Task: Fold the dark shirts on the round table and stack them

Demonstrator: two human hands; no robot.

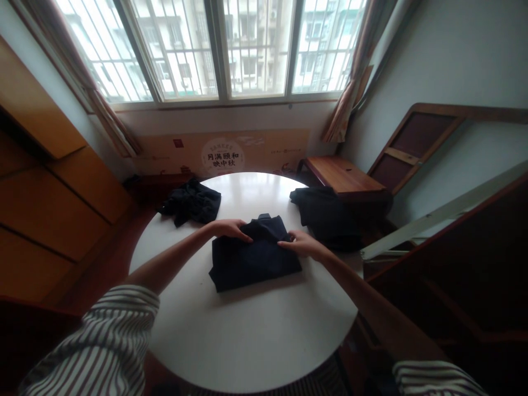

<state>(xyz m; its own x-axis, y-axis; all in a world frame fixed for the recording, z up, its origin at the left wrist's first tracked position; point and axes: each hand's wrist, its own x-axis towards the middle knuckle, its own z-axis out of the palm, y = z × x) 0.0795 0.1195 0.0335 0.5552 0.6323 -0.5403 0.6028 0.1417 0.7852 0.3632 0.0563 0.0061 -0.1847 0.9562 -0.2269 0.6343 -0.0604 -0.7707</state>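
Note:
A dark navy folded garment (256,261), with what looks like a collar at its far edge, lies on the white round table (247,341). My left hand (231,229) grips its far left part, thumb on top and fingers hidden behind the cloth. At the far right side, my right hand (303,243) pinches the edge between thumb and fingers. Further back on the left sits a crumpled pile of black clothing (192,202). To the right, a flatter stack of black clothing (330,217) reaches over the table's edge.
A low wooden table (344,175) stands behind on the right, near a leaning wooden frame (429,129). A pale metal bar (437,217) slants close to the table's right side. Wooden cabinets (45,209) line the left; barred windows (223,49) are ahead.

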